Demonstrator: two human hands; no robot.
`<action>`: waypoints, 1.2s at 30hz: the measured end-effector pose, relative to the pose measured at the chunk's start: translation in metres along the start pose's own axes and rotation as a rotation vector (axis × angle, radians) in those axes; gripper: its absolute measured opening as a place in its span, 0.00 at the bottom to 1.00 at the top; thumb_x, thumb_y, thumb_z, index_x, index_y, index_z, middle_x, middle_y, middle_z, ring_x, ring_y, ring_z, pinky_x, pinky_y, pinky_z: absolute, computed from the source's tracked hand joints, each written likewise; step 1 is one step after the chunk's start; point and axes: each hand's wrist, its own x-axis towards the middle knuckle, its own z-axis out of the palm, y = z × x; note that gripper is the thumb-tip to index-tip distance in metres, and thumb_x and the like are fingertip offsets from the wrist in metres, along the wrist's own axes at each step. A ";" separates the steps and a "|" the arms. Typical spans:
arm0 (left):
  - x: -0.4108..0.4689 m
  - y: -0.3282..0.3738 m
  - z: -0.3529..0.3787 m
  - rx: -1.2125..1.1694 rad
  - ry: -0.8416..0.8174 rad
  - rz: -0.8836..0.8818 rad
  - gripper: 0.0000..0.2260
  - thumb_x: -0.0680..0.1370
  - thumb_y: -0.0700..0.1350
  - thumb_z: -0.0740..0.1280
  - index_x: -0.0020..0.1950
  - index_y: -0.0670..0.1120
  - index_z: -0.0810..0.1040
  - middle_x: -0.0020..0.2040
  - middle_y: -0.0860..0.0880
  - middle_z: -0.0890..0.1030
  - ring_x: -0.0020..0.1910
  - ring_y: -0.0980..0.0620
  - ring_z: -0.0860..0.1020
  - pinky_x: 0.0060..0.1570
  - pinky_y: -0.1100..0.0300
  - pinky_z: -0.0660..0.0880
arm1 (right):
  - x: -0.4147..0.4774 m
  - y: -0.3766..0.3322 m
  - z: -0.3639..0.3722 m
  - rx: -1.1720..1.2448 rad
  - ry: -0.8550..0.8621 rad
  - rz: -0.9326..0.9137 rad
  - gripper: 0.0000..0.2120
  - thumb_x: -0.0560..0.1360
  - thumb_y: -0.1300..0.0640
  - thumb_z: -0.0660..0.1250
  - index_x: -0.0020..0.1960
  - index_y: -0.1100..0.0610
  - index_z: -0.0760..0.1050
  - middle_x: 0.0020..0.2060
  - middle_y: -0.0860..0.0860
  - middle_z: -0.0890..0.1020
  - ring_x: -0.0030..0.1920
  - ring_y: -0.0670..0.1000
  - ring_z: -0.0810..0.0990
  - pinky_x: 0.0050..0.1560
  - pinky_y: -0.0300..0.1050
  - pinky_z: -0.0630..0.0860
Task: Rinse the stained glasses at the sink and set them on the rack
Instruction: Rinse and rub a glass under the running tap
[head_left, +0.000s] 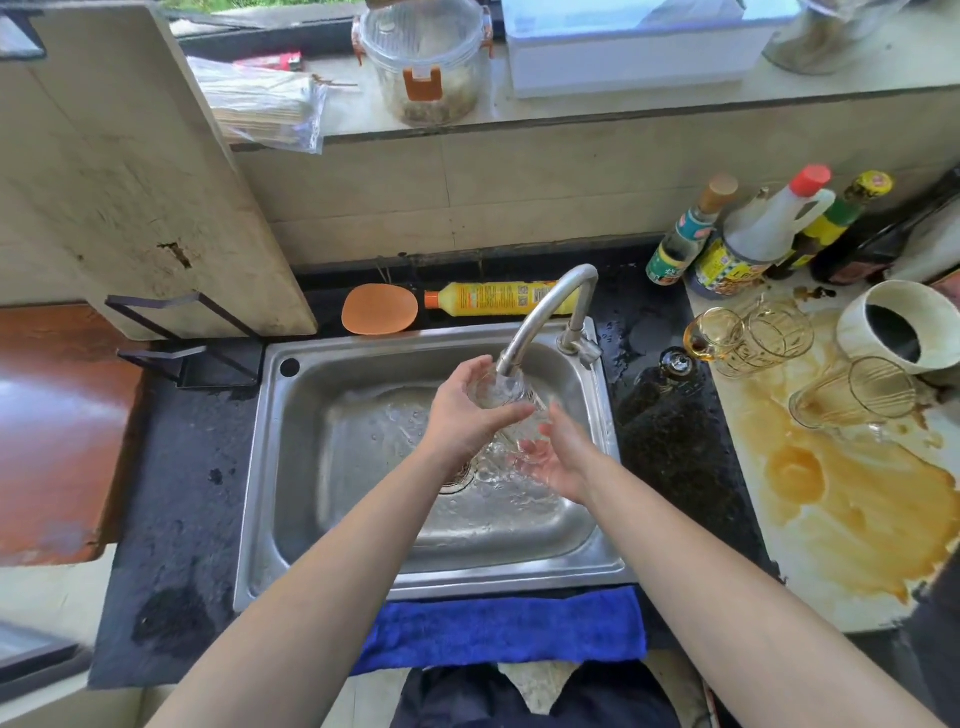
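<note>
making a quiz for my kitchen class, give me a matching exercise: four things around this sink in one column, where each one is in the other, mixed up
1 glass being rinsed
2 blue towel
3 yellow bottle
4 white mug

a lying behind the sink
b on the stained counter
c under the tap, held by the left hand
d along the sink's front edge

Pairs: 1-c, 2-d, 3-a, 4-b

1 clear glass (511, 400) tilts over the sink (311, 467) while stained gold-rimmed glasses (852, 395) lie on their sides right of it.
</note>
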 end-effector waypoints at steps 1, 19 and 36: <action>0.002 0.000 0.000 0.006 -0.007 -0.005 0.37 0.66 0.51 0.82 0.72 0.49 0.72 0.67 0.53 0.77 0.66 0.55 0.74 0.65 0.58 0.70 | 0.000 0.001 -0.002 0.023 -0.006 -0.007 0.19 0.85 0.44 0.55 0.63 0.60 0.70 0.48 0.57 0.73 0.44 0.53 0.75 0.56 0.56 0.81; -0.008 -0.035 -0.028 -0.509 0.013 -0.508 0.24 0.80 0.61 0.63 0.67 0.46 0.77 0.55 0.43 0.84 0.55 0.39 0.81 0.47 0.50 0.75 | -0.032 -0.014 0.019 -0.462 -0.209 -0.464 0.12 0.83 0.48 0.63 0.53 0.53 0.81 0.44 0.46 0.84 0.44 0.42 0.82 0.45 0.39 0.77; -0.009 -0.037 -0.035 -0.589 0.006 -0.317 0.30 0.75 0.67 0.68 0.73 0.53 0.72 0.70 0.48 0.76 0.67 0.47 0.76 0.53 0.48 0.77 | -0.046 -0.021 0.021 -0.468 -0.241 -0.342 0.12 0.83 0.48 0.64 0.58 0.54 0.81 0.51 0.51 0.87 0.47 0.53 0.86 0.46 0.45 0.80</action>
